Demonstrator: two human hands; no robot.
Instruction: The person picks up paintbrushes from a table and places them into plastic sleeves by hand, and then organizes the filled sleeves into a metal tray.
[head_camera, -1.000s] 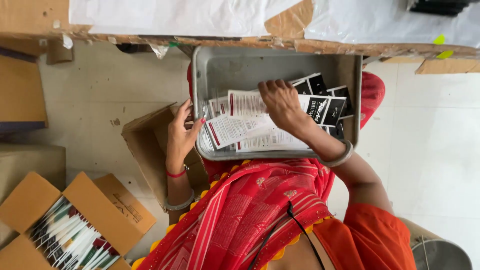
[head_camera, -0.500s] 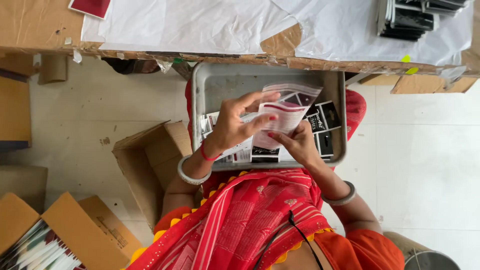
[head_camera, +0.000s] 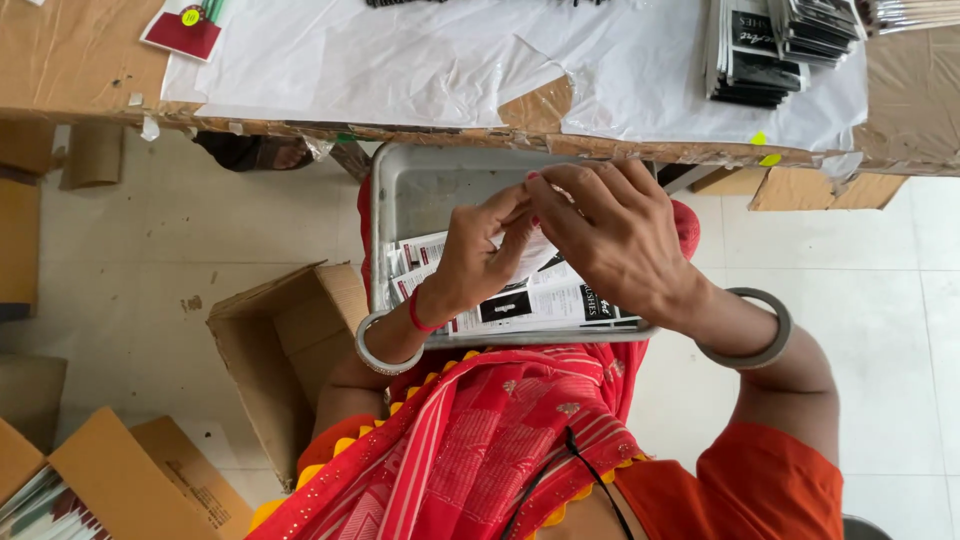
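Both hands up over a grey metal tray on the lap, fingertips meeting at 1 thin clear packet, mostly hidden behind the fingers. Left hand pinching the packet's edge betw. thumb and forefinger, red thread and grey bangle at the wrist. Right hand curled over the top of the same packet, fingers bent, gripping it from the far side; grey bangle further up that forearm. Exact grip on the underside: can't tell, blocked by the right hand.

Packet held above the tray's middle, just clear of the loose pile of black-and-white printed cards lying flat inside, at the near end. Far end of the tray bare metal.

Beyond the tray, a worktable w/ white plastic sheet over brown cardboard. Stack of dark packets at the table's far right, well apart from the hands. Red-and-white card at the table's left.

On the floor left of the lap, an open cardboard box, just beside the tray. Another open box at bottom left corner, w/ thin stick-like items inside, too small to tell. Red patterned cloth across the lap, touching the tray's near rim.
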